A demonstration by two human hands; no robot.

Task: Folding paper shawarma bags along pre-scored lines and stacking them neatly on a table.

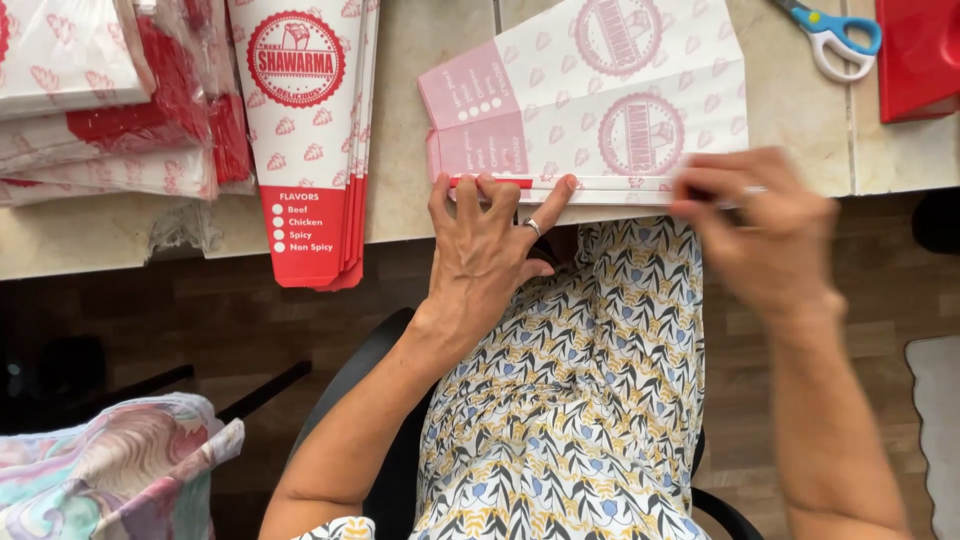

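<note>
We have the paper sleeve (600, 95) lying flat at the near edge of the table (420, 60), its faded back side up, the folded seam running along that edge. Our left hand (485, 245) is spread wide and holds nothing — fingertips pressing down on the seam to pin it. Our right hand (755, 225) is blurred; its fingers look drawn together over the fold, but we cannot tell whether they pinch something small or only press the paper.

To do this fold well, we judge that the left hand should keep the layers from sliding while the right runs along the crease in one even stroke, edges lined up.

The table is pale stone or laminate with a seam line. To the left lies a stack of finished red-and-white sleeves (315, 130), hanging over the edge, and further left bagged bundles (110, 100). Blue-handled scissors (835, 35) and a red box (920, 55) sit top right. Below us we see a patterned dress (580, 400), a black chair (385, 440), a brown floor (150, 320).
</note>
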